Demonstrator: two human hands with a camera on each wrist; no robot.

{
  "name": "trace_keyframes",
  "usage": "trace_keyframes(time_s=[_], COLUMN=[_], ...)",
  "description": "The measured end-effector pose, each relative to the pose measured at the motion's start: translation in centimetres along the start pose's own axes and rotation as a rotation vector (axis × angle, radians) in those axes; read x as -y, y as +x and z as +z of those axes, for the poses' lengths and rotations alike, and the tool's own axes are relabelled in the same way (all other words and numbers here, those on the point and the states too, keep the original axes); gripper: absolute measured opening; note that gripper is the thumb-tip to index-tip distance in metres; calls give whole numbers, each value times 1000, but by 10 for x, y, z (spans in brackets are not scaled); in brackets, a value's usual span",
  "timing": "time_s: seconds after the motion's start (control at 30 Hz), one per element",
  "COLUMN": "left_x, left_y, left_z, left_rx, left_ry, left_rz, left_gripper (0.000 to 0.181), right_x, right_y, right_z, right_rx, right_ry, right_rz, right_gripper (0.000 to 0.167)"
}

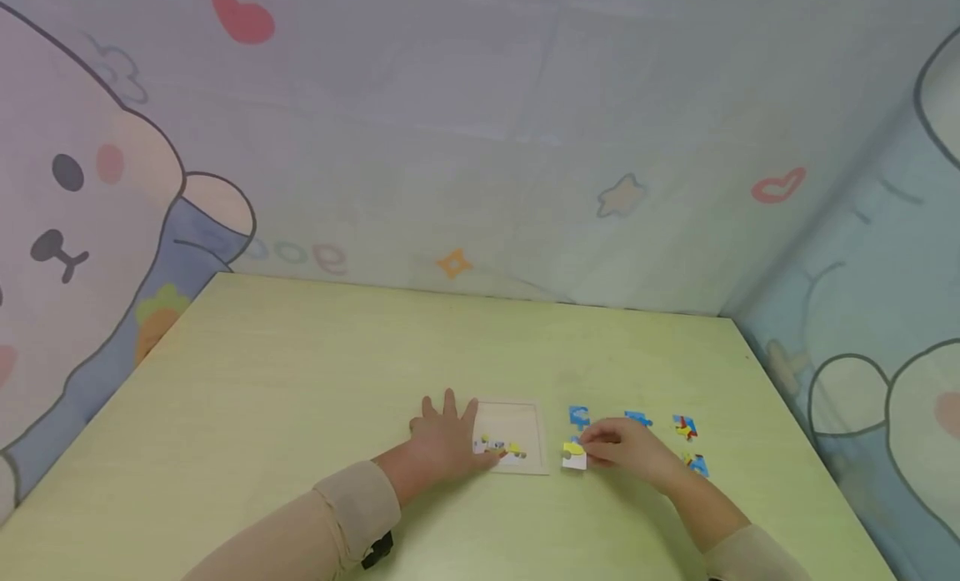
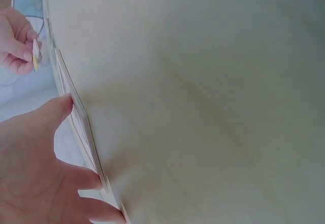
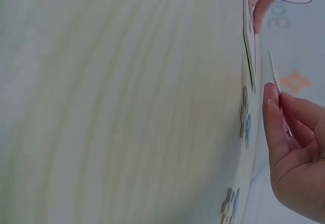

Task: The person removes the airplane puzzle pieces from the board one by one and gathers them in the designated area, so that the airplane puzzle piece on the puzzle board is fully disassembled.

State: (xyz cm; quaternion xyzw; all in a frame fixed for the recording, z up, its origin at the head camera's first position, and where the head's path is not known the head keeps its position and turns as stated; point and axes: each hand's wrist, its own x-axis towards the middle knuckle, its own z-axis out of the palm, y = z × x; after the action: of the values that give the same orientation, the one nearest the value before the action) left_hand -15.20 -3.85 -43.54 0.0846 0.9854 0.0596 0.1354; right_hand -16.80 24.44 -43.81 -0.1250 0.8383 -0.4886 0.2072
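Observation:
My left hand (image 1: 448,441) lies with fingers spread on the left side of a pale square puzzle tray (image 1: 543,448), its thumb near the bottom edge. Along the bottom of the tray sits a row of puzzle pieces (image 1: 513,450) with yellow parts. To the right of the tray, my right hand (image 1: 628,449) pinches a yellow-and-white puzzle piece (image 1: 573,456) between thumb and fingers. In the right wrist view that held piece (image 3: 274,71) is edge-on and raised above the table.
Loose puzzle pieces lie right of the tray: a blue one (image 1: 578,416), another blue one (image 1: 638,418) behind the right hand, a red-yellow-blue one (image 1: 685,427) and one (image 1: 697,463) by the right wrist. A printed cloth wall (image 1: 480,189) borders the table (image 1: 337,356).

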Motion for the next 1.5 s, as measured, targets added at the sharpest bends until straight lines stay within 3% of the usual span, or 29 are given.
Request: trace_keyframes(time_s=[0.47, 0.8, 1.07, 1.33, 1.5], left_x=[3, 5, 10, 13, 16], left_y=[0, -3, 4, 2, 2], left_z=[4, 1, 0, -5, -3], left_rx=[-28, 17, 22, 30, 40], left_ry=[14, 10, 80, 180, 162], left_rz=[22, 41, 76, 113, 104], left_gripper=[90, 90, 86, 82, 82], right_x=[-25, -39, -45, -56, -61], right_y=[-32, -51, -64, -73, -78], right_z=[-29, -50, -64, -76, -80], right_rx=[-52, -92, -134, -166, -199], right_ry=[47, 22, 37, 36, 44], right_rz=[80, 104, 126, 165, 213], right_gripper=[24, 28, 29, 30, 28])
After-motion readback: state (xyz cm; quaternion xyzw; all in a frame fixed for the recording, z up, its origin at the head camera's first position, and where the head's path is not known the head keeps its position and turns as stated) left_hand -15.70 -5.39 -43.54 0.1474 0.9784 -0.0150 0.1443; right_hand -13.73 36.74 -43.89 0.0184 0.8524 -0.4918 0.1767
